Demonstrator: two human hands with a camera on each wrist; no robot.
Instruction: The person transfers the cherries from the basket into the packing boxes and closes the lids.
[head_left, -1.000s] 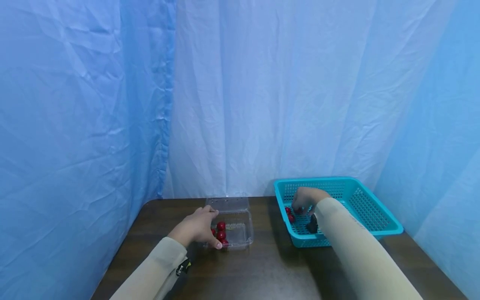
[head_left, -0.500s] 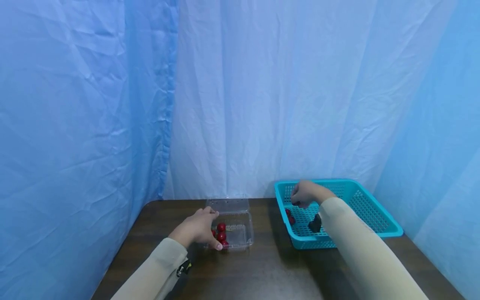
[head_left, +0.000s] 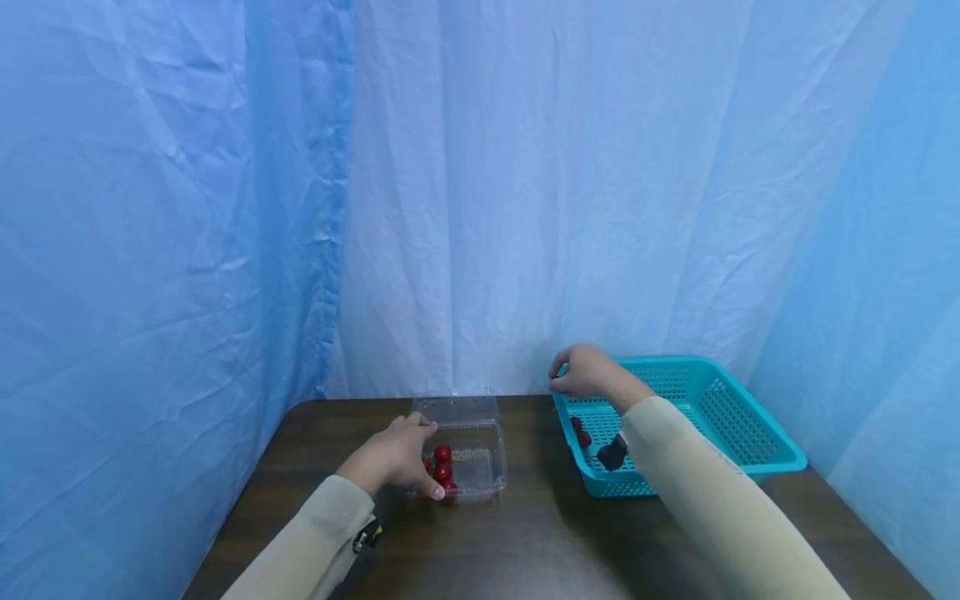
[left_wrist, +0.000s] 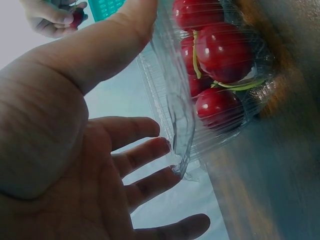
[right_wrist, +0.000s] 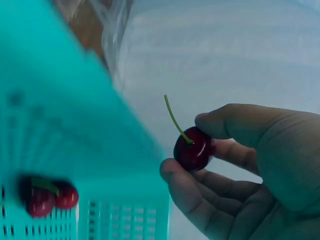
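My right hand (head_left: 588,371) is over the left rim of the turquoise basket (head_left: 742,417). In the right wrist view, its thumb and fingers pinch a dark red cherry (right_wrist: 192,152) with a green stem pointing up. Two more cherries (right_wrist: 41,202) lie in the basket. My left hand (head_left: 393,457) is at the left side of a clear plastic clamshell box (head_left: 483,471), its thumb and loosely straight fingers spread along the rim. Several red cherries (left_wrist: 223,52) with green stems sit in that box, partly hidden by the hand in the head view.
The box's hinged lid (head_left: 457,408) lies open toward the back. Box and basket stand apart on a dark wooden table (head_left: 525,542). Blue-white curtains (head_left: 510,208) hang behind and on both sides. A small black device (head_left: 612,452) is under the right wrist.
My right hand has risen out of the basket with a cherry and moved left to its rim. My left hand stays at the box.
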